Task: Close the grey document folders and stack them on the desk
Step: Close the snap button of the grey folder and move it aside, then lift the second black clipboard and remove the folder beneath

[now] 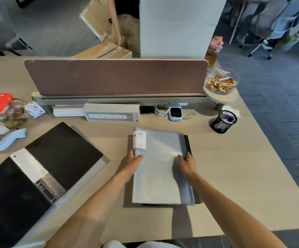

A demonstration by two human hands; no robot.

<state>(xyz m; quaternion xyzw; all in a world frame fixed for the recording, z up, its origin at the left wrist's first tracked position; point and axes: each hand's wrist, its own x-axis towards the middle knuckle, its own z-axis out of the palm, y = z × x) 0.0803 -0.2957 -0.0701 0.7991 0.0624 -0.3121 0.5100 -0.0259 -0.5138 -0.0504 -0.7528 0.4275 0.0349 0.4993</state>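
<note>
Desk (225, 176): a closed grey folder (159, 169) is laid on a dark stack.
Grip: its edges are grasped by left hand (131, 162) and right hand (186, 164).
Advice: corners should be squared before release.

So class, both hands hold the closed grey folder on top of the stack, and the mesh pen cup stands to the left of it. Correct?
Not quite. The head view shows the mesh pen cup to the right of the grey folder, not the left. Left hand and right hand do hold it.
</note>
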